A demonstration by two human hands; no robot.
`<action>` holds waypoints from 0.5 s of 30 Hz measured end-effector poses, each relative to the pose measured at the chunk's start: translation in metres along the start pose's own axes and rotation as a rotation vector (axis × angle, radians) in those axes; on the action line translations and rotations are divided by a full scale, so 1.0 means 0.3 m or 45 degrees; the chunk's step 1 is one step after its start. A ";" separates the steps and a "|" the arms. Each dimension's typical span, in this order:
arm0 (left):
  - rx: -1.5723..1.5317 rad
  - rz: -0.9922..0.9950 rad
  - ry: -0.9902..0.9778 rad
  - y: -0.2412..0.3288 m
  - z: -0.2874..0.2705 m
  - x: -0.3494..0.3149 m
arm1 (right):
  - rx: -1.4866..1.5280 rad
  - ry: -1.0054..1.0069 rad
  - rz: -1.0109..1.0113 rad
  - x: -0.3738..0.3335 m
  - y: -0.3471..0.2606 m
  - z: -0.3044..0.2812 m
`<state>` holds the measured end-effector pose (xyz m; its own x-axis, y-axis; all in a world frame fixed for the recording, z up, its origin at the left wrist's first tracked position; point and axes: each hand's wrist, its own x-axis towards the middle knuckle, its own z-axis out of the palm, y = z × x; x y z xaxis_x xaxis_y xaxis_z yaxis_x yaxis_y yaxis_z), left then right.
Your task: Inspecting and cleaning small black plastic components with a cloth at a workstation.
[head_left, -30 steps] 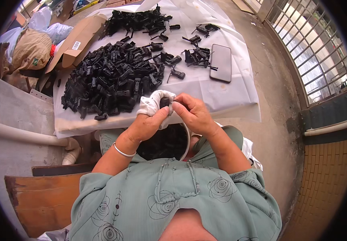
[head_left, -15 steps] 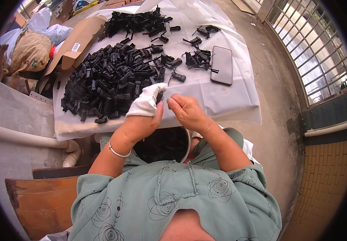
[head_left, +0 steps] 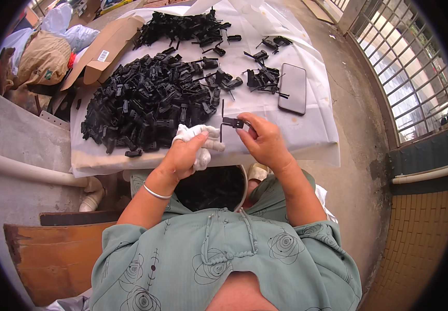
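Note:
My right hand (head_left: 265,139) pinches a black plastic buckle (head_left: 233,123) between thumb and fingertips above the table's front edge. A thin dark rod stands crosswise at the buckle's left end. Close by on the left, my left hand (head_left: 190,150) wears a white glove that leaves the thumb bare. Its thumb presses on the curled gloved fingers; anything inside them is hidden. Behind my left hand lies a large heap of black buckles (head_left: 146,98). A smaller group of buckles with thin rods (head_left: 264,79) lies to the right.
A phone (head_left: 292,88) lies on the white table cover (head_left: 307,132). Another pile of black parts (head_left: 182,26) is at the back, beside an opened cardboard box (head_left: 91,57). Below the table edge, a round container (head_left: 245,181) with dark contents stands between my knees.
My right hand has opened from a fist-like grip to a fingertip pinch, and the buckle now shows. My hands have moved apart a little, the left one turning and lowering.

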<state>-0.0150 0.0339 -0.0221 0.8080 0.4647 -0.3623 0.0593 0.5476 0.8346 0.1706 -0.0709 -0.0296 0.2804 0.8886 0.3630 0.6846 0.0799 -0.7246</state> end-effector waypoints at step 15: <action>0.202 0.429 -0.070 -0.030 0.119 -0.038 | 0.220 0.276 -0.092 -0.043 -0.130 0.039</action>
<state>-0.0038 -0.0011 -0.0107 0.8277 0.5599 -0.0375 -0.1282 0.2538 0.9587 0.1323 -0.0803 -0.0129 0.3849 0.7619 0.5209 0.5887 0.2321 -0.7743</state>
